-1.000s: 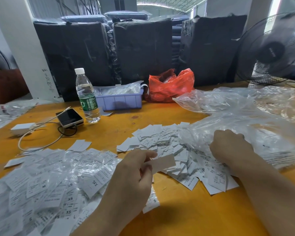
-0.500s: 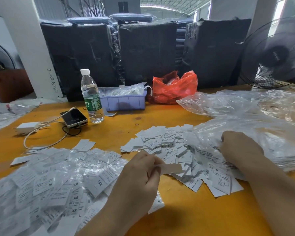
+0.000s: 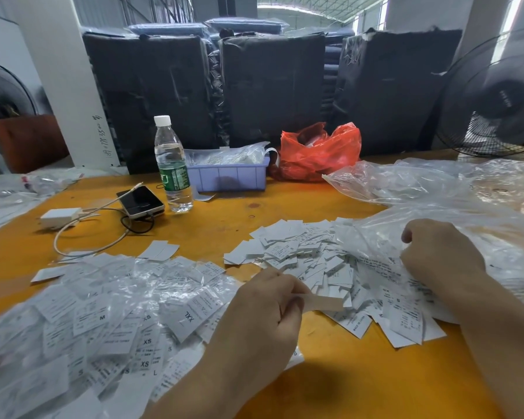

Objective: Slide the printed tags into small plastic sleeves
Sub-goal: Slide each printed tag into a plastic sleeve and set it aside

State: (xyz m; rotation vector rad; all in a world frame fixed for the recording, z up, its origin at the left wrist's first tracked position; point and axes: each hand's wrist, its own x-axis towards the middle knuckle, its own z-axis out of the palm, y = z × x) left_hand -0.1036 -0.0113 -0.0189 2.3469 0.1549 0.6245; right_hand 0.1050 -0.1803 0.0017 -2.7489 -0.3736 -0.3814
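Head view: a person's two bare hands work over a paper-strewn bench.
Table [image 3: 212, 231]: orange top, running the full width of the view, carrying everything below.
Fan [image 3: 496, 95]: black wire cage standing at the far right edge.
Clear bags [image 3: 436, 182]: crumpled plastic sheeting spread across the right side, reaching over the loose tags.
Sleeved tags [image 3: 103, 322]: a broad heap at the near left, glossy sleeves over printed sizes, XXL, XS, M and S readable.
Loose tags [image 3: 300, 252]: a white pile in the middle, between the two hands, lying on the table.
Red bag [image 3: 318, 152]: bunched at the back, just beside the tray.
Tray [image 3: 233, 176]: lilac plastic, holding more clear packets.
Bottle [image 3: 171, 164]: upright, white cap, green label, next to the tray.
Left hand [image 3: 263, 316]: fingers and thumb curled, pinching one tag.
Held tag [image 3: 324, 300]: a pale strip sticking out rightward from the left fingers, above the pile's near edge.
Right hand [image 3: 436, 252]: fingers curled down into the plastic and tags at the pile's right; what they grip is hidden, so I cannot tell.
Phone [image 3: 141, 202]: dark, flat, cabled to a white charger [image 3: 59, 216].
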